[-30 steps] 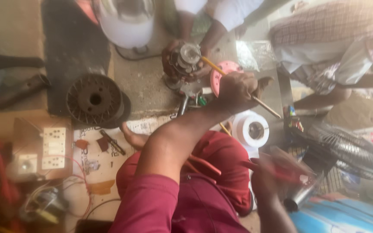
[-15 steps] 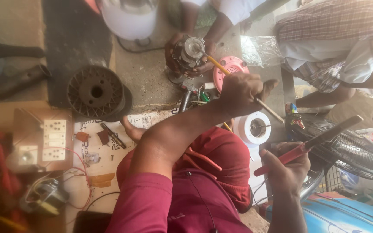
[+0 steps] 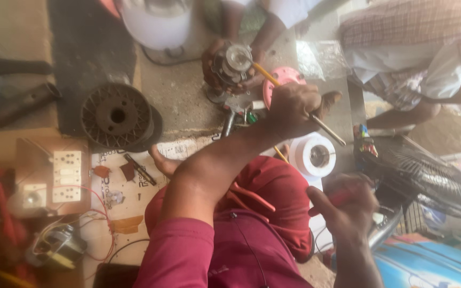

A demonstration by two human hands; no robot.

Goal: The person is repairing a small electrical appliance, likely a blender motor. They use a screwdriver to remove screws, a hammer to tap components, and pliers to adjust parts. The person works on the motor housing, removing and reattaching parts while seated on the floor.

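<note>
The left hand is clenched around a long screwdriver with a yellow handle and a bare metal shaft. Its long axis runs on a slant: the yellow end points far and left, toward a small electric motor, while the metal end sticks out near and right past the knuckles. Another person's hands cup that motor on the concrete floor. The right hand sits near, at the right of the maroon-clad knee, fingers curled about a red-handled tool; the tool's far end is hidden by the hand.

Just right of the left hand stands a white roll of tape, round with a dark core. A pink round piece lies behind the knuckles. On the left, a flat printed cardboard sheet, pale with dark lettering, lies beside a brown board of white switches. A dark ribbed wheel lies farther off.
</note>
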